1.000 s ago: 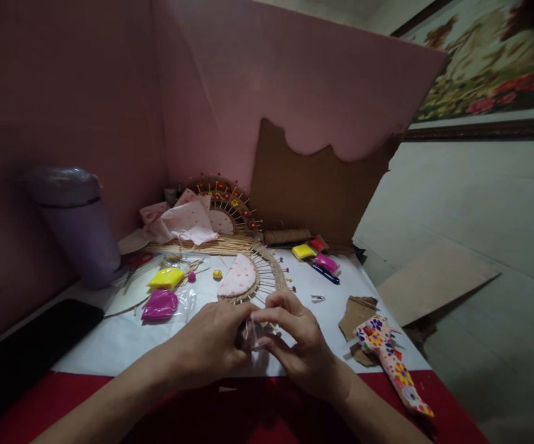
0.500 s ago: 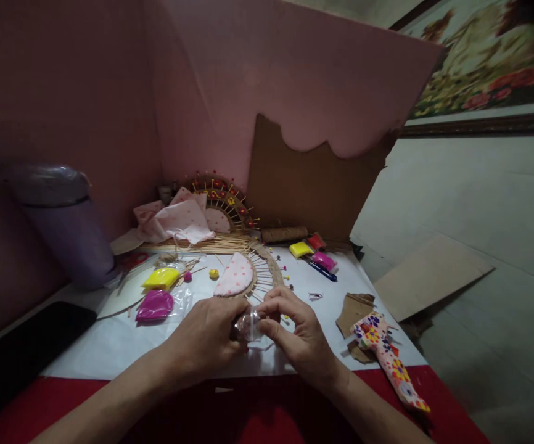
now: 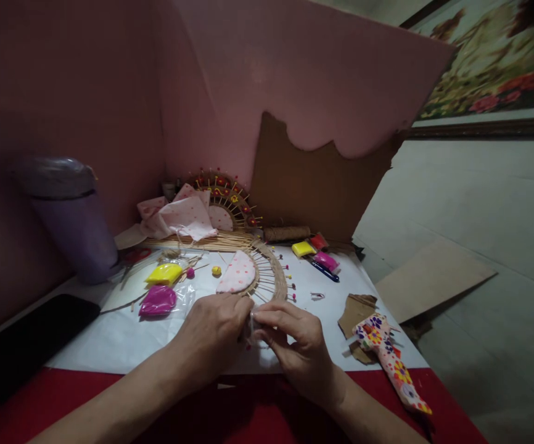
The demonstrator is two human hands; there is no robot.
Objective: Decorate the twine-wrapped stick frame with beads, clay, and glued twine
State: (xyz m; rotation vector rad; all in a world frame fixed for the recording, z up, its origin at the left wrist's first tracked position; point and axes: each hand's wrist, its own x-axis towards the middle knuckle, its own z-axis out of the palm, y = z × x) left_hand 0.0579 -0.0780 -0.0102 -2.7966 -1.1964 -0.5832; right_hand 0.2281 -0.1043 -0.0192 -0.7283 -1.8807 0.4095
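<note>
My left hand [image 3: 214,336] and my right hand [image 3: 292,342] meet over the white paper [image 3: 110,336] at the table's front. Both have their fingers pinched together on a small clear plastic wrapper [image 3: 251,327] between them; what is inside it is hidden. Just beyond my fingers lies a half-round craft of sticks and woven rim [image 3: 267,274] with a pink dotted fabric centre [image 3: 237,272] and coloured beads on the stick tips.
Yellow clay [image 3: 164,273] and magenta clay [image 3: 157,301] packets lie left. A purple tumbler [image 3: 70,216] and black phone [image 3: 21,342] stand further left. A floral glue gun [image 3: 390,357], cardboard scraps [image 3: 357,311], pen [image 3: 325,271], twine spool [image 3: 285,233] and a second fan craft [image 3: 225,197] surround.
My hands stayed together on the wrapper, lifting slightly and then dropping lower toward the paper, fingers closing tighter. The view shifted a little.
</note>
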